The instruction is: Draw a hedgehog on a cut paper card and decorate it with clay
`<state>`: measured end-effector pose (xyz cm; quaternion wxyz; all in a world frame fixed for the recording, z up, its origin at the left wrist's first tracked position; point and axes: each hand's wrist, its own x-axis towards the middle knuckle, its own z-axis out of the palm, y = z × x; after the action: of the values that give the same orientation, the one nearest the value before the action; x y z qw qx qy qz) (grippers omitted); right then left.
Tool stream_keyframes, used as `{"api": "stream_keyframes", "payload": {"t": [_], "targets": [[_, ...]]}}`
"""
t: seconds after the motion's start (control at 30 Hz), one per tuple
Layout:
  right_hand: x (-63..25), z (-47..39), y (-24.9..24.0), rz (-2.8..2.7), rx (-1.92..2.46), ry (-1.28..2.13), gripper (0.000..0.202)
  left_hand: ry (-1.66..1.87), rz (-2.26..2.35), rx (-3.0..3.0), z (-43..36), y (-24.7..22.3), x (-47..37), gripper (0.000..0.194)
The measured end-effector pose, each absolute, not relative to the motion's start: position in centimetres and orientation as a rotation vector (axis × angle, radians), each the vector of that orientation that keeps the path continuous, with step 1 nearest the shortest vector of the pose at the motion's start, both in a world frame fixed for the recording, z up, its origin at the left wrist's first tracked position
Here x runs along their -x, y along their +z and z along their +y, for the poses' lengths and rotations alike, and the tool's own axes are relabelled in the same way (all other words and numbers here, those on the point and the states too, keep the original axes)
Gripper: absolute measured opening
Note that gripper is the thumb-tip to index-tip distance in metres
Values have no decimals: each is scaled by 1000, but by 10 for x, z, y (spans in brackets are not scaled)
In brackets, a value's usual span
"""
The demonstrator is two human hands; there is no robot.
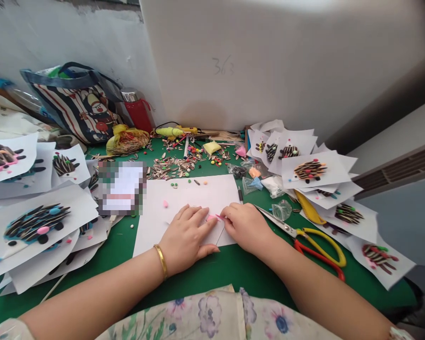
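Handwritten "36" is showing on the pale wall panel point(276, 61), upper middle of the frame, slightly right of center. Strokes are looking thin and grey. A third character is following on the right, too faint to confirm, possibly a 3. Phone screen point(123, 186), left of center, is showing pixelated, so nothing on it is reading. Small mark on the white sheet point(156, 193), middle of the frame, is coming out too faint to read.

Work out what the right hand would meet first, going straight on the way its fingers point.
Past the pink piece at its fingertips, the right hand would probably meet the left hand first, though depth is unclear.
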<state>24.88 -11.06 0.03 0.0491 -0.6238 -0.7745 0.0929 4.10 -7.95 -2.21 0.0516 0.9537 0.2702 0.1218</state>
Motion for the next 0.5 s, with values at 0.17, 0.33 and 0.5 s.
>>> {"api": "stream_keyframes", "payload": {"t": [0.17,0.33,0.5], "targets": [[-252,-109,3,-2334,1921,269,17,408,841,-2887,-80,-24,-40,72],[-250,-109,1,-2343,1921,268,17,429,858,-2876,-79,-26,-41,73],[-248,-110,0,-2361,1912,285,17,422,855,-2890,-79,-26,-41,73]]}}
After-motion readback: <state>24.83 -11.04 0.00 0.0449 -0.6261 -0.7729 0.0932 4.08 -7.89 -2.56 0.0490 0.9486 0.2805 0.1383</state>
